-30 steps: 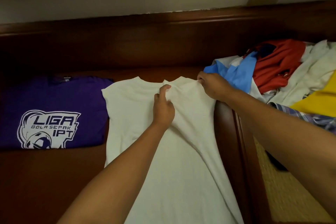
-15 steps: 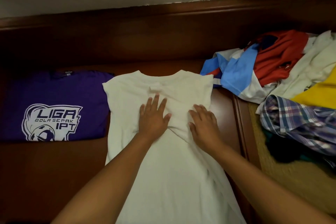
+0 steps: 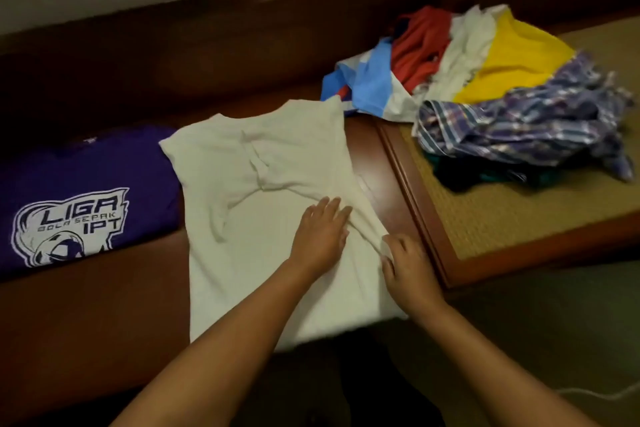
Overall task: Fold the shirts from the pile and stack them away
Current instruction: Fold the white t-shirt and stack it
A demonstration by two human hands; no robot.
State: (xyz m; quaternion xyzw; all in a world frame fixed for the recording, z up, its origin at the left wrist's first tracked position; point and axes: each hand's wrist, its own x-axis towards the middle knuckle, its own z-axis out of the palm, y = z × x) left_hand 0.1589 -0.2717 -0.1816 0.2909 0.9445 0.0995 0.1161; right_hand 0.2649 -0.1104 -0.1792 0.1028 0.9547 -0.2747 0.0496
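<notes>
Broadly, the job looks early in its run, judging by how much cloth remains unfolded. Largest in view is the dark wooden surface [image 3: 86,315], a long polished ledge that carries the folding work, with a woven mat panel [image 3: 519,218] set into it at the right. On that mat and spilling onto the wood sits the pile [image 3: 485,87] of unfolded shirts: a checked purple-blue shirt [image 3: 526,128] at the front, a yellow one [image 3: 519,55], a crumpled white one [image 3: 467,42], an orange-red one [image 3: 419,42] and a light-blue and white one [image 3: 374,87], with something dark green half hidden beneath. I count at least five garments left there, so most of the task is ahead.

At the far left lies a purple T-shirt [image 3: 86,191] with a white football league logo, folded flat and set aside; it appears to be the only finished piece, the start of the stack.

Between the two lies the white T-shirt [image 3: 242,218], spread on the surface, its right side turned in over the body, its left side not yet folded and its hem hanging just over the near edge. It seems roughly a third of the way through its folds.

Smallest are the hands. The left hand [image 3: 320,239] lies flat, fingers straight, pressing on the shirt's middle. The right hand [image 3: 405,260], just beside it, has curled fingers pinching the folded right edge.
</notes>
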